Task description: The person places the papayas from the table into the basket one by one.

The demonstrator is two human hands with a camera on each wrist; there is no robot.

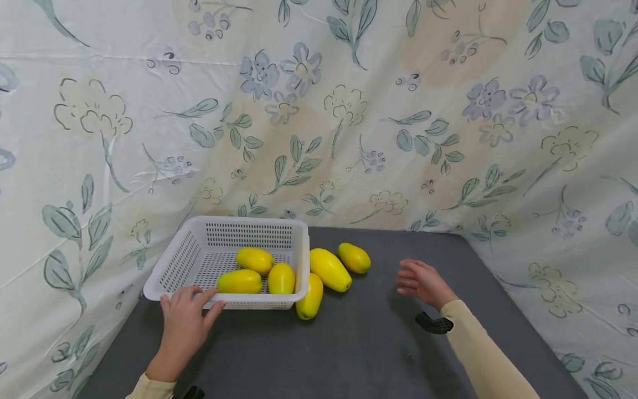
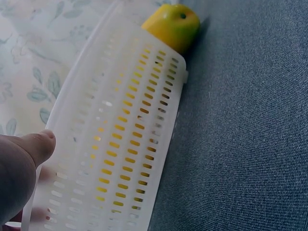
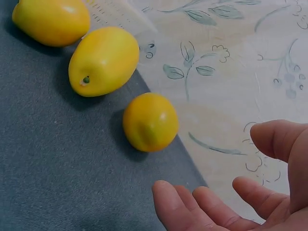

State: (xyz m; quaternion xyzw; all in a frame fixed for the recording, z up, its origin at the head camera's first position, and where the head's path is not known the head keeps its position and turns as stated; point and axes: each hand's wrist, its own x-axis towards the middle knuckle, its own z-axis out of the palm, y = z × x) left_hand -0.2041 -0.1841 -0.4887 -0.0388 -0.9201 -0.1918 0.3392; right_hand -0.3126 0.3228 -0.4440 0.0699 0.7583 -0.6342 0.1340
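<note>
I have the left hand (image 1: 183, 324) at the near rim of the white basket (image 1: 271, 298), its grip pinching that rim, thumb outside. By the basket's near right corner, on the desk (image 1: 349, 349), I see one yellow fruit (image 1: 310, 297); well to the basket's right hovers the right hand (image 1: 423, 284), its grip loosely spread. Three fruits (image 1: 281, 279) sit inside the basket, mostly rightward. Beside its right wall lies a larger fruit (image 1: 330, 270), then a farther fruit (image 1: 354, 258); patterned cloth (image 1: 299, 166) hangs behind the basket.
</note>
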